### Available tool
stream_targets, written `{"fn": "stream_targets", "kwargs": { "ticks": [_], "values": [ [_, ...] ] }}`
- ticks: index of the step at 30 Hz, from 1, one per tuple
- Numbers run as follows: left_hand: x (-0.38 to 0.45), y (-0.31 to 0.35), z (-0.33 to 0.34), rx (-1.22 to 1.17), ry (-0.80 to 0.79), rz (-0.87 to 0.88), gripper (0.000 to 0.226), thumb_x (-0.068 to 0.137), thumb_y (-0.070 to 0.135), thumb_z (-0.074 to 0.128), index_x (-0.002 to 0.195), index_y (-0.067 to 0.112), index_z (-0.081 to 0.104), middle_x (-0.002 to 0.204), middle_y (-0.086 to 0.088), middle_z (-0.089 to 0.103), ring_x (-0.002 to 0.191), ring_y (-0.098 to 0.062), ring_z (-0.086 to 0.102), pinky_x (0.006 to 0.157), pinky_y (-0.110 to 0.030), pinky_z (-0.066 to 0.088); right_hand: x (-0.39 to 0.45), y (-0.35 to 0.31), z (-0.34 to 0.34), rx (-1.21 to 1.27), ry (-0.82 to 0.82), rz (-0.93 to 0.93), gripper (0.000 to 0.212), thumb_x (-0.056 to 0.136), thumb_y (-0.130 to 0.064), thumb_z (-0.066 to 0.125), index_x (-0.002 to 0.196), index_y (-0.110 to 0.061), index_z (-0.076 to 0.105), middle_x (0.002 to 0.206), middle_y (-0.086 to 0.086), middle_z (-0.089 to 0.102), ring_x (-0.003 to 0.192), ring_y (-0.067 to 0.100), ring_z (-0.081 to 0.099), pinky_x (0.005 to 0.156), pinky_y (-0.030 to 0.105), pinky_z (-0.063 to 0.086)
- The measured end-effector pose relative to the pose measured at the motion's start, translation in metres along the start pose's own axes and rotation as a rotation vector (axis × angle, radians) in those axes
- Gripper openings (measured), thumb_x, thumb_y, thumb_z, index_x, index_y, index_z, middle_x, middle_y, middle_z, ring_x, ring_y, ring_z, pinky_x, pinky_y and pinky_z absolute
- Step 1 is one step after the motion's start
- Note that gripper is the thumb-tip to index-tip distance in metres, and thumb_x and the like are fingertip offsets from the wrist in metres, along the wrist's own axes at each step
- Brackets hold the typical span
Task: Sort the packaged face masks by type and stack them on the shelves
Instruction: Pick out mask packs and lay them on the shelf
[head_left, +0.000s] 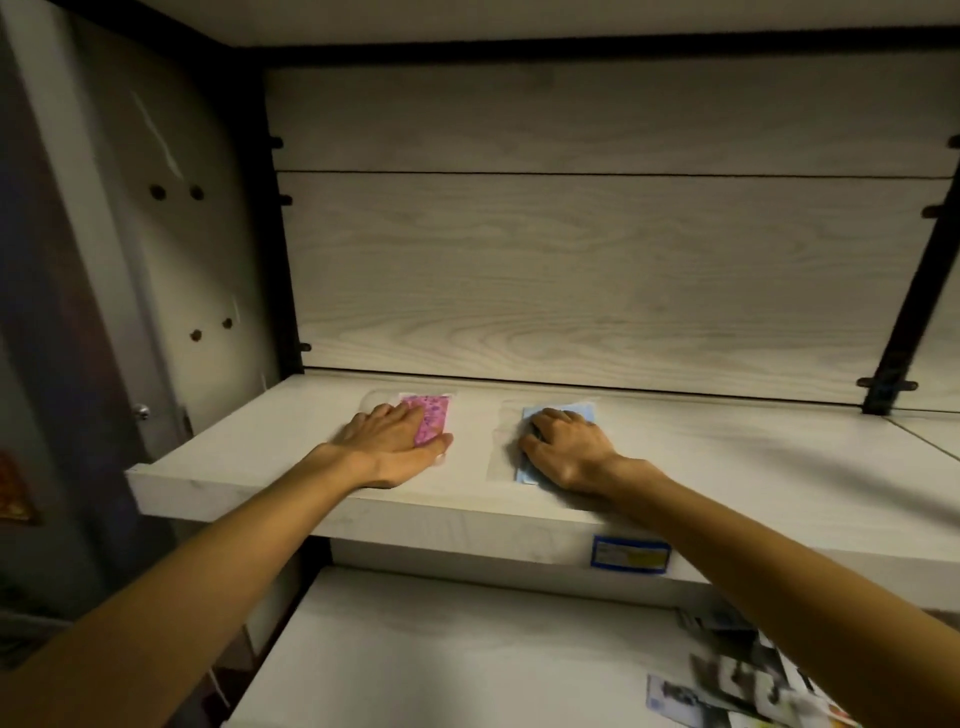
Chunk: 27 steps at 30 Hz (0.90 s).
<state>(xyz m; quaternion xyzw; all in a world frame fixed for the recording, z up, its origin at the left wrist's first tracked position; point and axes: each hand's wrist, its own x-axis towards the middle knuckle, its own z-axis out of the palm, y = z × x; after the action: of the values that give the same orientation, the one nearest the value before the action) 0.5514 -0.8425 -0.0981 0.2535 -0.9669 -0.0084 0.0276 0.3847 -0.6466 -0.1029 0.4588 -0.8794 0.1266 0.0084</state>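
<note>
— So where do we stand with the two packets on the pale wood-grain upper shelf (727, 467)?

— We have both hands up on it. Our left hand (395, 441) lies flat, fingers straight, pressing the pink patterned mask in its clear wrapper (434, 418) onto the shelf board. Our right hand (563, 449) sits on the light blue mask in its clear wrapper (530, 470), fingers bent over it; whether we grip it or merely press, we cannot tell.

— And how do they lie?

— Side by side on that shelf, apart from each other, pink to the left, blue to the right, each with its long axis running from the shelf's front edge toward the back panel.

— What next, then?

— Probably more packets. The loose pile of dark printed packets (748, 680) sits on the lower shelf beneath, at the right, so our right hand is nearer.
</note>
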Motion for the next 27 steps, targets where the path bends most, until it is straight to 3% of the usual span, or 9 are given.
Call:
{"fn": "stream_targets", "kwargs": {
  "ticks": [3, 8, 14, 20, 25, 27],
  "values": [
    [-0.009, -0.017, -0.003, 0.015, 0.035, -0.021, 0.078, 0.098, 0.071, 0.026, 0.158, 0.022, 0.028, 0.163, -0.003, 0.032, 0.144, -0.027, 0.034, 0.114, -0.045, 0.033, 0.006, -0.023, 0.003, -0.024, -0.042, 0.022, 0.046, 0.104, -0.048, 0.031, 0.133, -0.022, 0.056, 0.149, 0.004, 0.047, 0.142, 0.032, 0.031, 0.119, 0.061, 0.01],
    [-0.028, -0.029, -0.014, 0.046, 0.055, -0.057, 0.076, 0.097, 0.073, 0.019, 0.155, 0.027, 0.035, 0.157, -0.002, 0.043, 0.139, -0.026, 0.041, 0.113, -0.044, 0.033, 0.007, -0.043, -0.004, -0.068, -0.089, -0.01, 0.058, 0.106, -0.051, 0.025, 0.157, -0.024, 0.028, 0.168, 0.003, 0.018, 0.154, 0.033, 0.008, 0.121, 0.06, 0.002],
    [-0.052, -0.004, -0.027, 0.033, 0.152, -0.047, 0.074, 0.1, 0.069, 0.019, 0.154, 0.023, 0.038, 0.155, -0.005, 0.046, 0.138, -0.027, 0.044, 0.115, -0.045, 0.034, -0.017, -0.028, -0.019, -0.056, -0.009, -0.009, 0.064, 0.106, -0.054, 0.021, 0.16, -0.019, 0.017, 0.169, 0.005, 0.011, 0.156, 0.03, 0.004, 0.124, 0.052, 0.004],
    [-0.072, 0.08, -0.029, 0.093, 0.197, 0.038, 0.069, 0.101, 0.065, 0.021, 0.146, 0.018, 0.044, 0.149, -0.008, 0.05, 0.132, -0.029, 0.049, 0.109, -0.044, 0.037, -0.087, 0.032, -0.043, -0.176, 0.128, 0.029, 0.068, 0.105, -0.052, 0.029, 0.16, -0.015, 0.013, 0.168, 0.008, 0.014, 0.156, 0.029, 0.004, 0.124, 0.046, 0.01],
    [-0.095, 0.19, -0.037, 0.102, 0.282, 0.208, 0.079, 0.102, 0.063, 0.028, 0.162, 0.015, 0.009, 0.162, -0.008, 0.033, 0.142, -0.03, 0.04, 0.113, -0.043, 0.034, -0.174, 0.105, -0.082, -0.272, 0.235, 0.061, 0.074, 0.104, -0.051, 0.037, 0.16, -0.013, 0.009, 0.165, 0.01, 0.022, 0.154, 0.032, 0.012, 0.123, 0.045, 0.017],
    [-0.107, 0.24, -0.043, 0.122, 0.318, 0.28, 0.08, 0.102, 0.062, 0.029, 0.162, 0.015, 0.004, 0.163, -0.008, 0.031, 0.143, -0.029, 0.038, 0.115, -0.042, 0.032, -0.214, 0.135, -0.099, -0.294, 0.286, 0.058, 0.077, 0.103, -0.049, 0.041, 0.161, -0.012, 0.006, 0.164, 0.011, 0.024, 0.153, 0.033, 0.018, 0.122, 0.045, 0.021]
  ]
}}
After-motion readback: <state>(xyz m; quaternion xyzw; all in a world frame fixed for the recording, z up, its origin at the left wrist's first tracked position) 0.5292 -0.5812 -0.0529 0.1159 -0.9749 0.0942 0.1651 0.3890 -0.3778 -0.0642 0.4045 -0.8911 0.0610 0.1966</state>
